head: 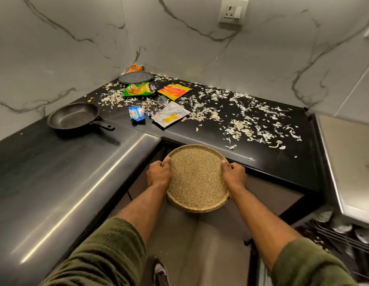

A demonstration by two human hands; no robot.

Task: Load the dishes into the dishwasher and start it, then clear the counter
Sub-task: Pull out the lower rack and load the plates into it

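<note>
I hold a round speckled beige plate (197, 178) in the air just in front of the black counter's inner corner. My left hand (158, 174) grips its left rim and my right hand (234, 175) grips its right rim. On the black counter (282, 162) a dark frying pan (74, 116) sits at the left and a dark speckled plate (136, 77) lies in the far corner. The dishwasher rack (344, 238) shows at the lower right, with dishes in it, below the open dishwasher door (350, 157).
Snack wrappers lie on the counter: green (137, 90), red-yellow (174, 91), blue (136, 114), white (170, 116), and an orange one (135, 68) behind the dark plate. White peel scraps (241, 124) are strewn across the right counter. A wall socket (233, 12) is above.
</note>
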